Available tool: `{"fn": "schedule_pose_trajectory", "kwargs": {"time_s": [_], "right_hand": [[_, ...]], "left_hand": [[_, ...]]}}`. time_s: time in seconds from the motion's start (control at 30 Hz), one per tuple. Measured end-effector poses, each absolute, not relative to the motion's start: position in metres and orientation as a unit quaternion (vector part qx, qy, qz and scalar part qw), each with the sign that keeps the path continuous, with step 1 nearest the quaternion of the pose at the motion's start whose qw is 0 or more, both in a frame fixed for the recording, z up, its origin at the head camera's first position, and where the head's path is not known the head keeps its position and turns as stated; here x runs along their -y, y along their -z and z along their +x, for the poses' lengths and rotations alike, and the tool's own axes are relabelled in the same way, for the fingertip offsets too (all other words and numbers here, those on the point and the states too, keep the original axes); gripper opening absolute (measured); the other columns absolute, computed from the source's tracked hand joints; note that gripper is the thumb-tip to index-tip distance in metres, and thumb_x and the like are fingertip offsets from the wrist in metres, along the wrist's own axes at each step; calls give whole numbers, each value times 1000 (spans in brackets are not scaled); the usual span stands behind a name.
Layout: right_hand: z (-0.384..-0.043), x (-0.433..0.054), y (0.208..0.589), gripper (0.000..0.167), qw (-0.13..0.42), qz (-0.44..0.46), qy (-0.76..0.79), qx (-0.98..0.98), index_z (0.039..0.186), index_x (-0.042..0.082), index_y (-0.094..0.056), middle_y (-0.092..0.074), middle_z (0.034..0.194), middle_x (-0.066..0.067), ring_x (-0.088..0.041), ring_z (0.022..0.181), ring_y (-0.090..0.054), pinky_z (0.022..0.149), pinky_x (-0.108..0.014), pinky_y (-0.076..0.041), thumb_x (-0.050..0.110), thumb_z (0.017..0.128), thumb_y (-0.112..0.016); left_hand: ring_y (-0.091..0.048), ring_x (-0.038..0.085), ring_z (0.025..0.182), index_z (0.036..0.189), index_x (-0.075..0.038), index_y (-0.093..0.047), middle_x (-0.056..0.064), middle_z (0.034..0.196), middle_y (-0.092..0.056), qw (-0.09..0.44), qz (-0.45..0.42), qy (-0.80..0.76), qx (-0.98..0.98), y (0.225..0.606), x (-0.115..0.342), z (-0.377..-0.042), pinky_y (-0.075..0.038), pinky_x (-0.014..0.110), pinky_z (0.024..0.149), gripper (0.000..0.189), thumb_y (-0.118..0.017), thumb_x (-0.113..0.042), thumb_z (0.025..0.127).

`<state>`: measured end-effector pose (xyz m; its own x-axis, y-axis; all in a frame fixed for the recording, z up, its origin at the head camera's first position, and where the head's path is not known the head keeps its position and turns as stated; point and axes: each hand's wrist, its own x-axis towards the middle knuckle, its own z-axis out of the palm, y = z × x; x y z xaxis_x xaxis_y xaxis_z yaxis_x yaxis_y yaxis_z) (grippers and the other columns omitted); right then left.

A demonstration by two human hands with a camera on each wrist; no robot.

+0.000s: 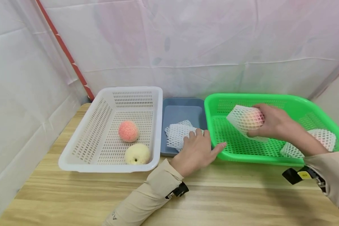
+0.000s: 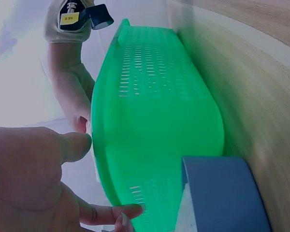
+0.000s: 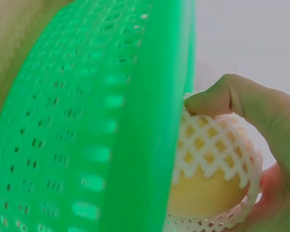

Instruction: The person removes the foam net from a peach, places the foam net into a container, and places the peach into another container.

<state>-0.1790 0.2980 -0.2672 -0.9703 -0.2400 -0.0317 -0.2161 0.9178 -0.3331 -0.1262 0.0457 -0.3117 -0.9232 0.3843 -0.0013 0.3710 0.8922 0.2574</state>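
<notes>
My right hand [image 1: 274, 122] grips a yellow and pink peach [image 3: 208, 193] in a white foam net [image 1: 243, 117], above the green basket [image 1: 251, 159]. In the right wrist view the thumb presses on the netting, and the peach's bare yellow side shows below it. My left hand [image 1: 196, 150] reaches over the blue-grey tray [image 1: 183, 108], its fingertips at the loose white foam nets [image 1: 177, 135]. Its thumb is spread away toward the green basket's rim. In the left wrist view, the thumb and a finger stand apart with nothing between them.
To the left stands a white basket [image 1: 101, 125] holding a pink fruit [image 1: 128, 131] and a pale yellow fruit [image 1: 137, 154]. Another netted fruit [image 1: 322, 139] lies at the green basket's right end, partly behind my right forearm. A white cloth [image 1: 164, 37] hangs behind the wooden table [image 1: 228, 201].
</notes>
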Motion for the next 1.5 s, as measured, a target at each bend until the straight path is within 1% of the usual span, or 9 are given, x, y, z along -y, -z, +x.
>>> {"fn": "schedule_pose_trajectory", "kwargs": {"time_s": [0.17,0.33,0.53,0.7,0.83,1.0,1.17,1.3,1.5], "right_hand": [[-173,-292,265,101,17,-122,166,-978,138,-10,-34,-51,110,-31,-39,89,-53,57,-35,-46,30,63,-88],[-166,-290,264,101,10,-127,165,-978,138,-9,-35,-51,110,-32,-40,91,-52,57,-35,-46,30,62,-88],[-155,-284,260,99,8,-130,169,-977,140,-4,-36,-50,111,-30,-40,92,-52,56,-34,-44,30,63,-88],[-141,-275,256,96,-18,-148,176,-973,139,0,-40,-49,117,-30,-40,94,-52,58,-37,-44,28,61,-90],[-128,-264,253,96,-59,-177,174,-967,137,3,-44,-49,121,-28,-41,97,-53,63,-47,-48,27,57,-92],[-114,-248,251,96,-90,-215,178,-956,134,6,-47,-54,114,-22,-37,93,-57,64,-51,-50,26,52,-93],[-102,-232,254,99,-107,-252,192,-942,134,7,-48,-56,111,-16,-33,91,-58,65,-49,-51,24,48,-94],[-89,-218,258,100,-126,-281,205,-929,135,10,-48,-54,115,-12,-28,94,-58,68,-46,-52,21,46,-93],[-76,-204,262,99,-139,-316,201,-917,136,15,-48,-52,117,0,-15,94,-56,67,-34,-52,21,47,-90]], "left_hand": [[-55,26,94,116,-8,-55,8,99,-53,19,200,-133,-970,308,-43,-123,-47,41,82,67,-27,-66,95],[-55,27,93,116,-8,-56,9,101,-54,14,209,-142,-967,310,-38,-123,-48,40,79,65,-31,-64,96],[-54,26,92,126,-7,-52,10,107,-54,11,230,-148,-962,312,-27,-120,-48,38,77,61,-38,-59,97],[-54,24,90,129,-3,-51,10,107,-54,9,271,-146,-952,308,-15,-107,-49,34,75,61,-45,-54,97],[-55,27,100,132,1,-48,14,118,-54,0,289,-147,-946,307,-1,-96,-49,35,85,63,-52,-50,96],[-52,32,110,135,3,-44,17,127,-50,-25,294,-149,-944,307,18,-84,-45,38,97,63,-54,-45,96],[-47,33,123,140,2,-40,17,138,-45,5,297,-173,-939,309,35,-71,-42,41,102,63,-55,-41,96],[-40,32,132,143,3,-37,19,143,-41,31,287,-191,-938,314,44,-65,-37,42,106,66,-57,-39,96],[-38,33,134,143,5,-35,21,143,-40,37,284,-198,-938,325,56,-59,-33,41,110,72,-63,-36,92]]}}
